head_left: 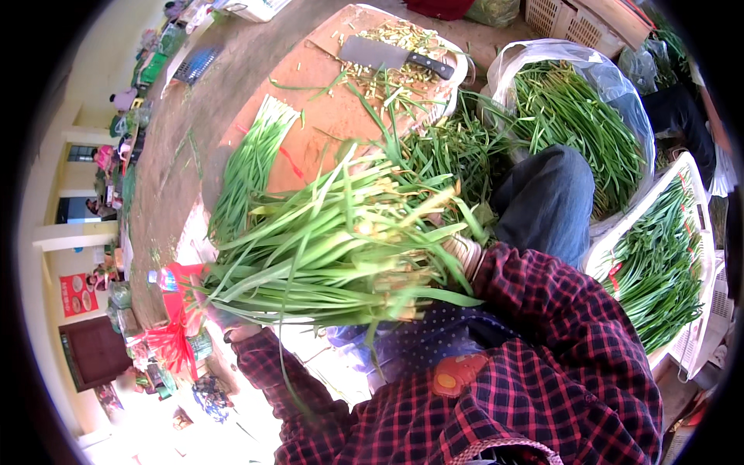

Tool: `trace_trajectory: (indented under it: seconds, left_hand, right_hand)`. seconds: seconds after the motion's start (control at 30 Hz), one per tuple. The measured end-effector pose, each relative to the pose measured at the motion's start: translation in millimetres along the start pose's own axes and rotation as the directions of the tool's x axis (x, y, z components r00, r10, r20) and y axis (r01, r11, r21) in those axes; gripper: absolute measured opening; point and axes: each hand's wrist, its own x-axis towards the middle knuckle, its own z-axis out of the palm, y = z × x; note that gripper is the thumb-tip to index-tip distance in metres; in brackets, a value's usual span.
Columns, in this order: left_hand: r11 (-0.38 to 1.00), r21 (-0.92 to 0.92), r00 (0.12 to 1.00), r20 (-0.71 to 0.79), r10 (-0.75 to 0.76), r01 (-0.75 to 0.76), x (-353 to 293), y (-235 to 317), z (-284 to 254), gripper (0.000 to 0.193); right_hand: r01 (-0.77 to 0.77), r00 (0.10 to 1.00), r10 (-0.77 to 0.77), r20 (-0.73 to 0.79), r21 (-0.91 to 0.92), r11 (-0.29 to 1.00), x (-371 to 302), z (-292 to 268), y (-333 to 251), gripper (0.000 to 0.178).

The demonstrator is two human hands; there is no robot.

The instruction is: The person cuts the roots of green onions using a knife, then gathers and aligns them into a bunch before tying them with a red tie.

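Right hand point(463, 254) grasps a leafy green bunch point(318, 252) just before the board point(322, 138).
The left hand point(245, 332) shows below the leaves, its grip hidden; a cleaver point(375, 53) lies at the board's far end, a slimmer bundle point(260, 147) along its left.

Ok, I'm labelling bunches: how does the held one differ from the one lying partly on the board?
The held bunch is bulkier and splayed; the board bunch is slimmer and neater. The held bunch's stem ends point toward the picture's right; the board bunch's pale ends point toward its top. Both have long green leaves.
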Motion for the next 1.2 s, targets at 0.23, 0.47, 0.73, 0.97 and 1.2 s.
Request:
trace_trajectory:
  seconds: [0.23,0.47,0.73,0.97,1.2]
  left_hand:
    - [0.998,0.033,0.955,-0.292,0.052,-0.044,11.7,-25.7,-88.3,0.049]
    - [0.995,0.104,0.932,-0.36,0.036,0.002,27.8,-42.9,-124.0,0.051]
    - [0.994,0.106,0.886,-0.462,0.038,0.013,26.2,-44.4,-165.4,0.056]
    - [0.973,0.206,0.776,-0.595,0.212,-0.107,4.8,-46.1,-146.0,0.052]
    - [0.986,0.168,0.859,-0.5,0.106,-0.025,-23.4,-41.9,-94.8,0.054]
  right_hand:
    - [-0.145,0.981,0.108,0.164,0.237,0.961,4.6,32.3,18.0,0.079]
    - [0.177,0.906,0.058,0.419,-0.499,0.848,-12.4,26.8,-22.9,0.038]
    - [-0.478,0.872,0.477,-0.106,-0.391,0.786,-35.3,27.8,-98.1,0.035]
    - [-0.175,0.985,0.119,-0.129,-0.68,0.712,-63.2,25.8,-156.7,0.051]
    - [-0.288,0.936,0.235,-0.263,-0.955,0.078,58.7,70.3,-46.6,0.067]
